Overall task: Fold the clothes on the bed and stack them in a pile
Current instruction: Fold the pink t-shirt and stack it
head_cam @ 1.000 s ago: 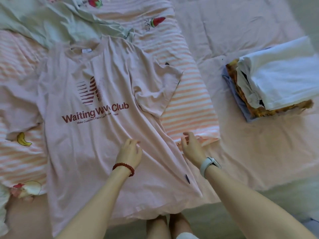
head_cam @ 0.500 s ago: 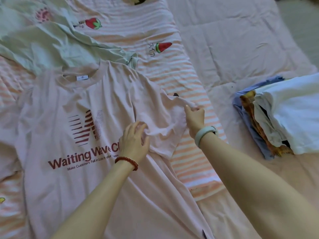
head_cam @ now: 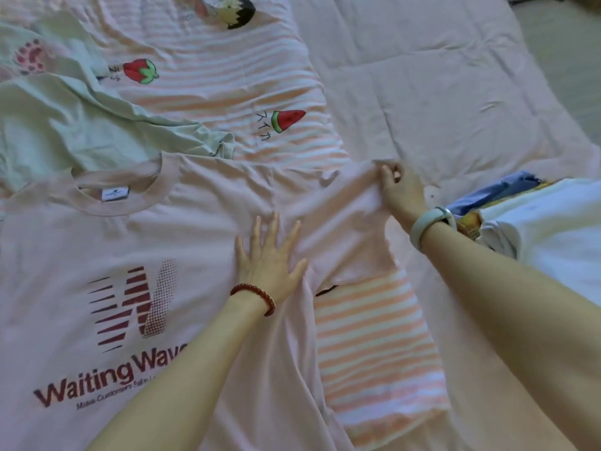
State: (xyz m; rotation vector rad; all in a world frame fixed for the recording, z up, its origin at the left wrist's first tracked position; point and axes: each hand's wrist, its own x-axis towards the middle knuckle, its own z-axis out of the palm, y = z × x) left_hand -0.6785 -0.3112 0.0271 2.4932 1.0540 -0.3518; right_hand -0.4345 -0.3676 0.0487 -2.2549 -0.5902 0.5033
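Quilted pink bed [head_cam: 422, 76]; left hand [head_cam: 270, 262] splayed flat on pink T-shirt [head_cam: 81, 242], right hand [head_cam: 401, 190] pinching its sleeve

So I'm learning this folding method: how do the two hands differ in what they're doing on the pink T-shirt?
The left hand lies flat with fingers spread, pressing the pink T-shirt near its shoulder; the right hand pinches the sleeve edge. The left wrist wears a red bead bracelet, the right a pale wristband. Both touch the same shirt.

A red bead bracelet [head_cam: 257, 296] circles 1 wrist near the middle. A pale wristband [head_cam: 426, 227] circles the other, to its right. Pale floor [head_cam: 566, 60] shows far right.
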